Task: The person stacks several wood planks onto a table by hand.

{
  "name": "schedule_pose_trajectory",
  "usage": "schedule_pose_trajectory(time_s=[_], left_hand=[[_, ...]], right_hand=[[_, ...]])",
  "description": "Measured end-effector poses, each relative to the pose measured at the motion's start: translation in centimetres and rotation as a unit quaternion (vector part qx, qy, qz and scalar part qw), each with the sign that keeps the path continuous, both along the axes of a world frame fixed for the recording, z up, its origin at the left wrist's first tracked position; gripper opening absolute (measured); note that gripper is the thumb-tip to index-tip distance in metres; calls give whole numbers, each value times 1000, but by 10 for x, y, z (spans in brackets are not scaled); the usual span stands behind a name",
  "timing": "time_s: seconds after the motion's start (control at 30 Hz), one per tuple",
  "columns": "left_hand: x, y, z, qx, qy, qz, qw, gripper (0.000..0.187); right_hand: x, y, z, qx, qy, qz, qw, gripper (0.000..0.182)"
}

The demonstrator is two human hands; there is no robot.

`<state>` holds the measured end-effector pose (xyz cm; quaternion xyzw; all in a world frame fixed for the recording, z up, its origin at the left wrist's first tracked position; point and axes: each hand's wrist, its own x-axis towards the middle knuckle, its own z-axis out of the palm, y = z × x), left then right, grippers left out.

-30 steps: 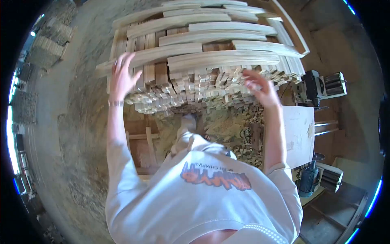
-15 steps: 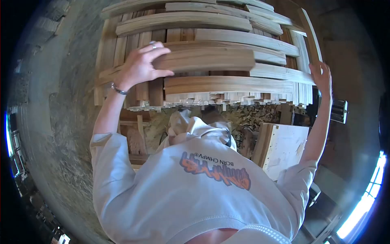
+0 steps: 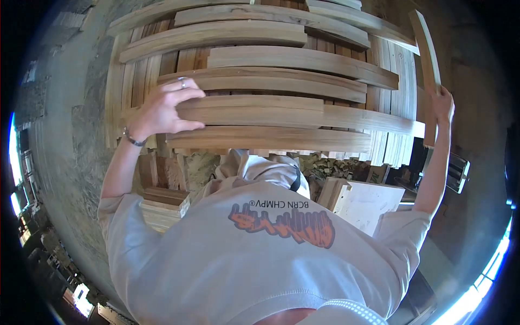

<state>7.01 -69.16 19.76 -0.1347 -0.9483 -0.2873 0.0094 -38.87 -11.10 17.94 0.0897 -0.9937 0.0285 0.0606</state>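
Observation:
My left hand (image 3: 165,111) spans the left end of a curved wooden slat (image 3: 252,112), fingers at its far edge and thumb at its near edge. That slat lies among other slats on the stack. At the right side, my right hand (image 3: 441,105) is closed on another wooden slat (image 3: 426,49). This one points away from me, beside the stack, and its near end shows below the hand. Nearest my body lies one more curved slat (image 3: 271,140), just below my left thumb.
Several curved slats (image 3: 303,58) lie crosswise over a layer of lengthwise wooden strips (image 3: 401,97). A pale board (image 3: 374,203) stands near my right side. Wood offcuts (image 3: 330,165) lie below the stack, and more wood pieces (image 3: 165,203) are at my left.
The slat at my left hand has come nearer to me and now rests level among the others. My right hand now grips the side slat farther along, with its end showing below.

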Motion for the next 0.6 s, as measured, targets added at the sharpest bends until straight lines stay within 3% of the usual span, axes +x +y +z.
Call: schedule_pose_trajectory(time_s=[0.07, 0.1, 0.13, 0.2, 0.27, 0.33, 0.4, 0.43, 0.6], left_hand=[[-2, 2, 0, 1, -14, 14, 1000, 52], [-8, 2, -7, -19, 33, 25, 999, 52], [-14, 3, -13, -39, 80, 36, 995, 52], [-31, 7, -18, -48, 87, 55, 993, 51], [-51, 20, -16, -40, 84, 41, 995, 50], [-62, 21, -25, -33, 47, 7, 998, 60], [-67, 29, -28, -103, 30, 47, 993, 82], [-68, 27, -29, -107, 29, 57, 992, 103], [-70, 34, -24, -155, -42, 67, 985, 110]], right_hand=[[28, 10, 21, -34, 0, 55, 998, 67], [47, 7, 31, -62, 3, 75, 995, 61], [64, 7, 40, -62, 2, 79, 995, 61], [86, 7, 52, -135, -19, 177, 975, 53], [92, 2, 54, -129, 7, 237, 963, 52], [93, 0, 51, -123, 32, 299, 946, 51], [87, -5, 42, -167, 11, 376, 911, 53], [85, -6, 40, -187, -30, 379, 906, 56], [105, -41, 46, -171, -77, 419, 889, 60]])
